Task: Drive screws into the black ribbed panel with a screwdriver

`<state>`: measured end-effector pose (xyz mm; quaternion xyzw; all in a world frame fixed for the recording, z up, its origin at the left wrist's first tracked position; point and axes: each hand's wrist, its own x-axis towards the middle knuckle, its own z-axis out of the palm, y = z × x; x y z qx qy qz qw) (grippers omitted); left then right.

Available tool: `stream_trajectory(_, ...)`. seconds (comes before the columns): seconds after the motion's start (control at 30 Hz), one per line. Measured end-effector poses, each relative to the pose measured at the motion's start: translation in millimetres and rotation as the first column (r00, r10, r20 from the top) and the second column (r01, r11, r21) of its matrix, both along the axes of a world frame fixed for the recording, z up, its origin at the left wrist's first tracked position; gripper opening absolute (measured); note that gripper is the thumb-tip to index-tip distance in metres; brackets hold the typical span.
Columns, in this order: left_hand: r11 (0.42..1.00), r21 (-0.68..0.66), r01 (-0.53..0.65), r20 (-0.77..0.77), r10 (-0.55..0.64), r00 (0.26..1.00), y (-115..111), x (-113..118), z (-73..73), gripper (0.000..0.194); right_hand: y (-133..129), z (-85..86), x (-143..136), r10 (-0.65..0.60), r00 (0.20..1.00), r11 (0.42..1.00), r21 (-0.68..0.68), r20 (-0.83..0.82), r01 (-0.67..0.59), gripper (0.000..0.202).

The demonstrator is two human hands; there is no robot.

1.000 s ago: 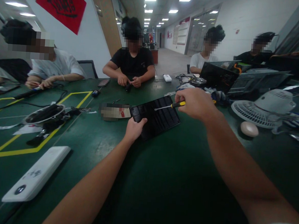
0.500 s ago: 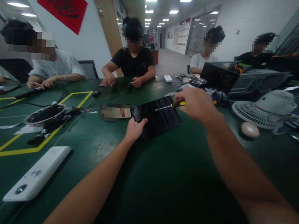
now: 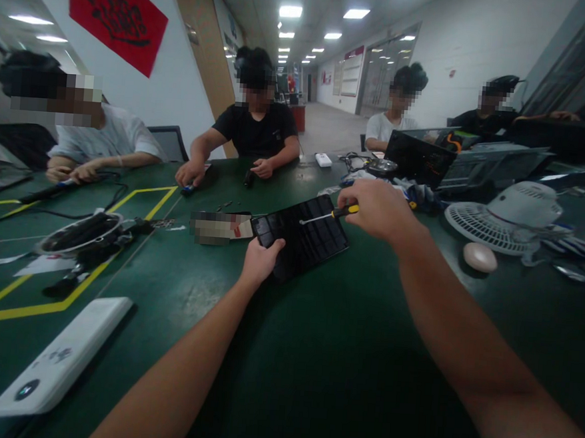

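A flat black rectangular panel (image 3: 315,247), its face marked off by grid-like lines, lies slantwise before me. My left hand (image 3: 262,260) grips its near left corner, thumb on top and the other fingers mostly hidden. In my right hand (image 3: 373,205) is a screwdriver (image 3: 344,211) with a yellow and black handle, its shaft pointing left over the panel. Whether the tip touches the surface, I cannot tell. Just left of the panel lies a beige box (image 3: 224,227) with a red mark, partly blurred out.
On the green table (image 3: 184,398) are a white power bank (image 3: 65,356), a ring-shaped device (image 3: 78,234) with cables, a white fan (image 3: 513,214) and a pale mouse (image 3: 480,257). Computer parts (image 3: 421,158) stand back right. Several people sit around, one opposite (image 3: 256,130).
My view has shifted slightly. Both hands keep their hold, and the screwdriver stays over the panel. The person opposite has lowered a hand to a small dark item on the table.
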<state>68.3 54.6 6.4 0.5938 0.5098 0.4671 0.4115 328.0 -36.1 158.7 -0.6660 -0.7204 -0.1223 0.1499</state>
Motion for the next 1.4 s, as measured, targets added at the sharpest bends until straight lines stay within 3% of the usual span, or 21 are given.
stream_trajectory(0.23,1.0,-0.013,-0.011,-0.011,0.011,1.0,-1,0,4.0,0.032,-1,-0.3,-3,-0.026,1.0,1.0,0.008,-0.006,0.026,0.026)
stream_trajectory(0.57,0.999,-0.016,-0.032,-0.045,0.031,0.998,4,-2,-1.8,0.036,-4,4.1,-9,-0.06,0.996,0.998,-0.017,-0.072,0.059,0.026)
stream_trajectory(0.7,0.999,-0.019,-0.038,-0.048,0.037,0.998,2,-1,0.9,0.035,-4,5.9,-12,-0.091,0.99,0.994,-0.07,-0.106,0.083,0.026)
stream_trajectory(0.87,0.999,-0.019,-0.035,-0.05,0.034,0.998,3,-1,1.7,0.034,-3,5.9,-17,-0.137,0.987,0.973,-0.2,-0.087,0.118,0.04)
stream_trajectory(0.97,1.0,-0.018,-0.026,-0.04,0.025,0.999,4,-1,-0.7,0.036,-3,7.5,-14,-0.124,0.987,0.977,-0.188,-0.103,0.103,0.044)
stream_trajectory(1.17,1.0,-0.011,-0.013,-0.035,0.012,0.999,3,-1,-1.3,0.034,-6,13.3,1,-0.043,0.978,0.998,-0.054,-0.205,0.033,0.029)
stream_trajectory(1.4,1.0,-0.014,-0.014,-0.024,0.014,1.0,2,2,0.0,0.033,-7,15.2,5,-0.071,0.978,0.99,-0.13,-0.195,0.046,0.021)
